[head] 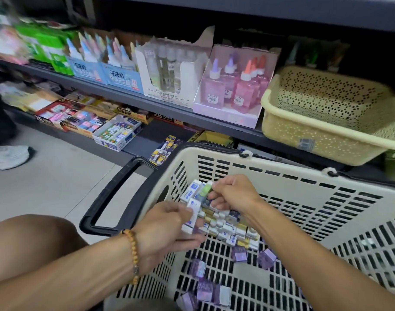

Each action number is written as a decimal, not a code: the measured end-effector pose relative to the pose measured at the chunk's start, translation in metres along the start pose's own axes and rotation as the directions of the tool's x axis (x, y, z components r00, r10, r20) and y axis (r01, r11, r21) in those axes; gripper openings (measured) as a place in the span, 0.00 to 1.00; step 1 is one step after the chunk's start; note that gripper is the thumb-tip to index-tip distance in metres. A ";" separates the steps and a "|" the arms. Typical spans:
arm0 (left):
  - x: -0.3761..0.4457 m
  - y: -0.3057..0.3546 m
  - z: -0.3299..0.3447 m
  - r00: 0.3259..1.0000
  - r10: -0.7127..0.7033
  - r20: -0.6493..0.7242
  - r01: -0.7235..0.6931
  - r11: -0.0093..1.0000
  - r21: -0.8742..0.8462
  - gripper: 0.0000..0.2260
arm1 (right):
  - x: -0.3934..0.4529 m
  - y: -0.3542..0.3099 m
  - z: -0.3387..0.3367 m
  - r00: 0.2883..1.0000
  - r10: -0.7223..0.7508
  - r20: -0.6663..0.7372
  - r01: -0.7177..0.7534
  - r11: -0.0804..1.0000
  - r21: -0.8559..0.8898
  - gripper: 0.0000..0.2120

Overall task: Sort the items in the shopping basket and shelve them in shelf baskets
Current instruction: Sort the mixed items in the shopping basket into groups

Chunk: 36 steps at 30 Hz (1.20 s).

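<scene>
Your left hand (169, 227) grips a stack of white-and-blue erasers (193, 217), evidently to gather one kind, while your right hand (233, 194) pinches a green-tinted piece (205, 190) from the heap in the shopping basket (304, 176), purple packets (239, 254) lying apart, beneath the vacant yellow shelf basket (326, 129).

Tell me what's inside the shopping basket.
The shopping basket holds small white erasers piled under both hands and purple packets nearer the camera. The hands cover part of the pile.
</scene>
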State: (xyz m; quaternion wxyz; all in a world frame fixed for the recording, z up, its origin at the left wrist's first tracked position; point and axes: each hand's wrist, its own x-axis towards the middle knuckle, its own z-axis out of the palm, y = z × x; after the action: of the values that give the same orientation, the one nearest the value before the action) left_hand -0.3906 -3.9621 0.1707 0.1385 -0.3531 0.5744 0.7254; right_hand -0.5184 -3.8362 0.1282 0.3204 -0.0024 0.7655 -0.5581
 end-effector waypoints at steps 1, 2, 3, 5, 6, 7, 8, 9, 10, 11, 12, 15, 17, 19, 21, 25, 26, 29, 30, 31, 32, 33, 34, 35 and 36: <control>-0.001 -0.001 -0.001 1.000 0.015 0.005 -0.015 0.999 0.035 0.06 | 0.001 0.001 0.003 1.000 0.009 -0.003 -0.009 1.000 0.027 0.05; -0.001 -0.001 -0.001 1.000 0.032 0.001 -0.032 0.998 0.063 0.06 | 0.000 0.001 0.004 1.000 0.008 -0.006 -0.007 0.999 0.042 0.06; -0.001 -0.002 -0.001 0.999 0.047 -0.009 -0.046 0.996 0.082 0.06 | -0.002 0.001 0.004 1.000 -0.004 -0.009 0.004 1.000 0.031 0.06; -0.001 -0.004 0.001 0.998 0.066 -0.025 -0.063 0.991 0.117 0.05 | -0.010 0.002 -0.002 0.999 -0.042 0.001 0.042 0.999 -0.014 0.07; -0.001 -0.004 0.004 0.997 0.074 -0.025 -0.070 0.988 0.139 0.05 | -0.017 0.002 -0.007 0.998 -0.061 0.029 0.061 0.998 -0.010 0.09; 0.000 -0.004 0.007 0.996 0.084 -0.022 -0.080 0.984 0.160 0.06 | -0.025 0.003 -0.012 0.994 -0.076 0.074 0.076 0.997 0.006 0.11; 0.000 -0.004 0.010 0.995 0.099 -0.015 -0.095 0.978 0.184 0.06 | -0.034 0.003 -0.017 0.988 -0.087 0.125 0.086 0.996 0.013 0.12; 0.001 -0.004 0.014 0.993 0.117 -0.005 -0.113 0.971 0.210 0.07 | -0.043 0.004 -0.021 0.980 -0.095 0.173 0.095 0.995 0.004 0.11; 0.002 -0.005 0.018 0.991 0.133 0.010 -0.132 0.964 0.232 0.07 | -0.052 0.004 -0.026 0.973 -0.101 0.207 0.107 0.994 -0.015 0.09; 0.002 -0.005 0.024 0.988 0.149 0.030 -0.152 0.957 0.248 0.07 | -0.059 0.005 -0.031 0.970 -0.103 0.222 0.114 0.993 -0.037 0.07; 0.003 -0.006 0.031 0.985 0.162 0.055 -0.171 0.950 0.262 0.07 | -0.065 0.006 -0.037 0.971 -0.099 0.220 0.114 0.992 -0.055 0.05; 0.005 -0.011 0.058 0.969 0.202 0.144 -0.240 0.909 0.341 0.05 | -0.084 0.010 -0.066 0.990 -0.074 0.123 0.085 0.992 -0.090 0.04; 0.010 -0.016 0.074 0.944 0.259 0.205 -0.324 0.847 0.422 0.04 | -0.095 0.011 -0.091 0.997 -0.066 0.026 0.068 0.993 -0.099 0.04; 0.016 -0.026 0.095 0.896 0.311 0.319 -0.440 0.726 0.529 0.02 | -0.110 0.016 -0.124 0.992 -0.066 -0.104 0.055 0.992 -0.112 0.04; 0.028 -0.041 0.115 0.842 0.326 0.431 -0.538 0.575 0.616 0.02 | -0.125 0.024 -0.151 0.976 -0.076 -0.205 0.055 0.992 -0.110 0.05; 0.064 -0.069 0.154 0.742 0.242 0.625 -0.667 0.172 0.725 0.17 | -0.138 0.039 -0.175 0.957 -0.108 -0.271 0.094 0.994 -0.062 0.06; 0.074 -0.074 0.163 0.710 0.209 0.672 -0.692 0.037 0.721 0.20 | -0.139 0.040 -0.177 0.954 -0.124 -0.274 0.109 0.992 -0.069 0.06; 0.099 -0.087 0.188 0.666 0.111 0.737 -0.713 -0.193 0.674 0.24 | -0.139 0.038 -0.185 0.939 -0.195 -0.284 0.175 0.980 -0.092 0.06; 0.106 -0.090 0.195 0.675 0.097 0.732 -0.701 -0.228 0.676 0.24 | -0.139 0.037 -0.188 0.934 -0.212 -0.287 0.192 0.977 -0.096 0.07; 0.112 -0.093 0.200 0.691 0.099 0.716 -0.679 -0.252 0.690 0.24 | -0.140 0.036 -0.190 0.930 -0.225 -0.291 0.204 0.974 -0.103 0.07; 0.117 -0.096 0.205 0.707 0.111 0.698 -0.655 -0.268 0.707 0.24 | -0.140 0.035 -0.192 0.926 -0.236 -0.295 0.211 0.971 -0.114 0.07; 0.122 -0.098 0.209 0.724 0.126 0.678 -0.629 -0.282 0.724 0.24 | -0.140 0.035 -0.195 0.923 -0.243 -0.298 0.214 0.969 -0.127 0.07; 0.125 -0.099 0.213 0.738 0.143 0.660 -0.604 -0.296 0.740 0.23 | -0.140 0.035 -0.197 0.921 -0.248 -0.301 0.215 0.967 -0.138 0.07; 0.128 -0.100 0.216 0.747 0.165 0.644 -0.582 -0.307 0.753 0.23 | -0.140 0.035 -0.199 0.918 -0.252 -0.306 0.217 0.966 -0.144 0.07; 0.129 -0.102 0.220 0.749 0.195 0.634 -0.565 -0.312 0.764 0.21 | -0.140 0.035 -0.201 0.916 -0.252 -0.313 0.216 0.966 -0.144 0.07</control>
State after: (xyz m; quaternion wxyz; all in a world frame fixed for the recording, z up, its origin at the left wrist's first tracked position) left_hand -0.4983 -3.7526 0.0295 0.1716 0.1814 0.9649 0.0816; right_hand -0.4938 -3.6007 0.2008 0.1185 -0.0182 0.8309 -0.5434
